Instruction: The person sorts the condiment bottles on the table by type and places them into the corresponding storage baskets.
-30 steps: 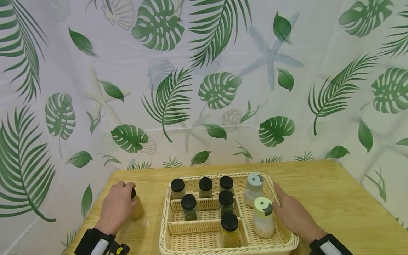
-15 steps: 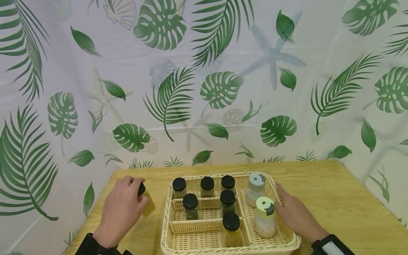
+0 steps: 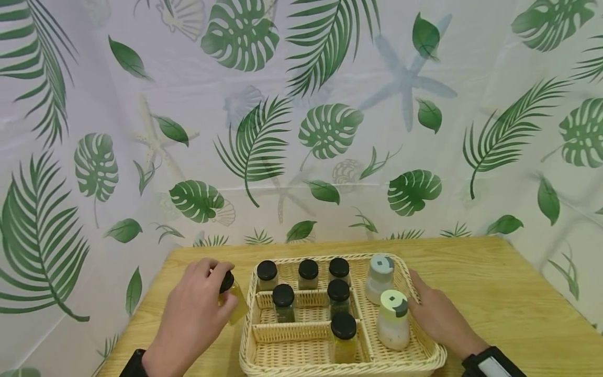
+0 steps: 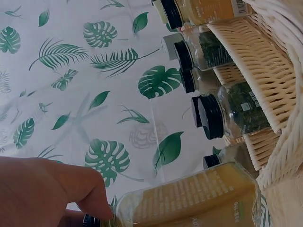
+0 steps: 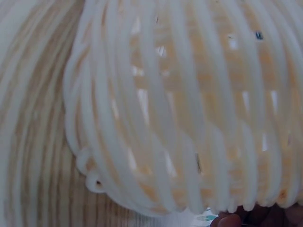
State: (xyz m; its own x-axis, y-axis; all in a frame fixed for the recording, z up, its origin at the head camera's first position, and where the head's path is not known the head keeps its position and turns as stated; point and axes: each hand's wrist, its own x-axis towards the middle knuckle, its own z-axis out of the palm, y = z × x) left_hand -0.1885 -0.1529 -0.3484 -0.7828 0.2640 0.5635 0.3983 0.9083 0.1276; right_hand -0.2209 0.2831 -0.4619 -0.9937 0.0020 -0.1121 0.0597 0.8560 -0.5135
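Note:
My left hand [image 3: 194, 309] pinches a glass spice jar [image 3: 239, 308] by its black lid, just left of the divided wicker basket [image 3: 246, 343]. The jar hangs tilted above the table, its contents yellowish; in the left wrist view the labelled spice jar [image 4: 189, 198] fills the bottom. Several black-lidded jars [image 3: 283, 305] stand inside the basket's left compartments. Two white shakers, one with a grey top [image 3: 381, 269] and one with a yellow-green top [image 3: 393, 314], occupy its right compartment. At the basket's right rim my right hand [image 3: 435, 314] grips the edge, fingers partly hidden.
The wooden table [image 3: 499, 293] extends beyond both sides of the basket. A leaf-printed cloth [image 3: 282, 131] hangs behind and at the sides. Woven dividers [image 3: 292, 333] split the basket's left part into three rows.
My left hand has lifted the spice jar off the table and carried it right, toward the basket. The right hand keeps its hold on the rim, and the basket's contents look unchanged.

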